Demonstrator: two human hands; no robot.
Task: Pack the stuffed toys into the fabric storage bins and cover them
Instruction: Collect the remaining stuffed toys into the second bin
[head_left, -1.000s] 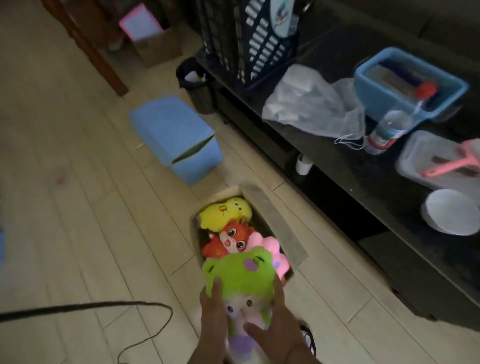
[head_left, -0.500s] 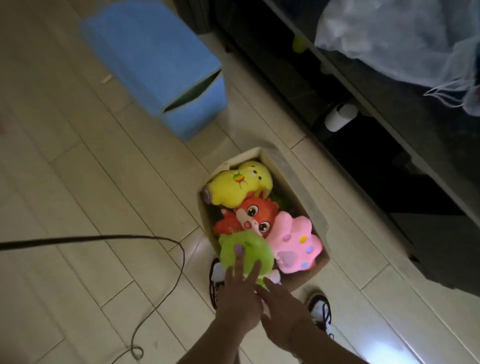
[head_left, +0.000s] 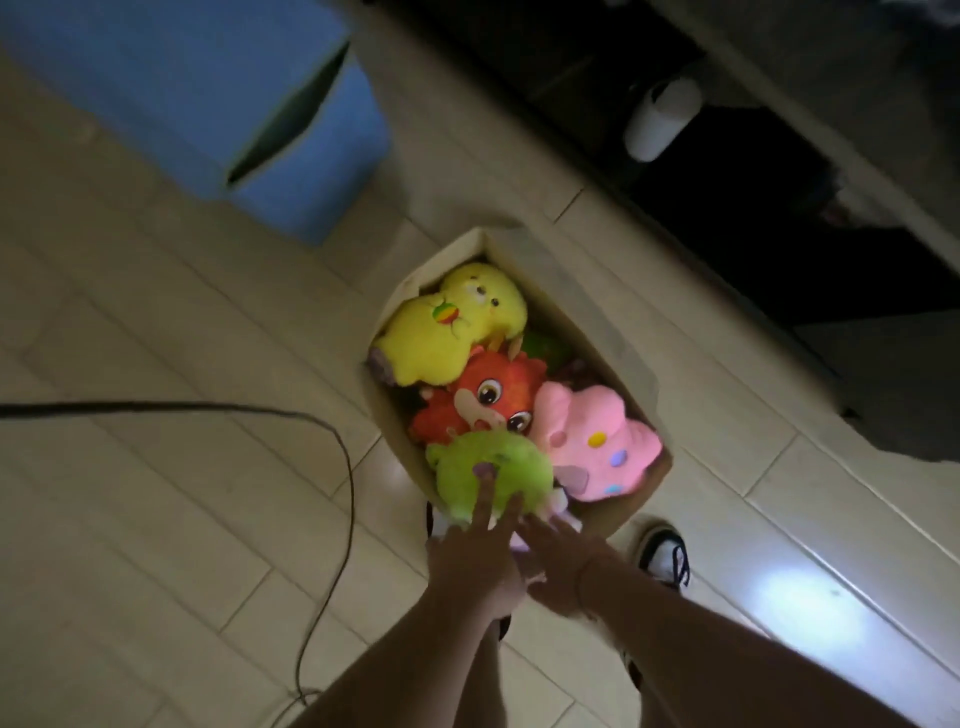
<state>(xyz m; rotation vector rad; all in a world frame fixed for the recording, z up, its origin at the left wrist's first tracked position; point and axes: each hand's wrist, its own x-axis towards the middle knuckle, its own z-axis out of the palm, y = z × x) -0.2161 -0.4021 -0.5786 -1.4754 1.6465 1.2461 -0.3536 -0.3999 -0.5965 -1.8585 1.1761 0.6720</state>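
Pale floor (head_left: 156, 519), beige bin (head_left: 597, 332), green toy (head_left: 488, 467) under both flat, wide grips: left hand (head_left: 475, 564), right hand (head_left: 561, 564)

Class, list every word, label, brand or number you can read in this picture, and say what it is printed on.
None: no readable text anywhere.
Yellow toy: a striped round emblem, no letters.
Pink toy: coloured dots only.
Blue bin and beige bin: plain.
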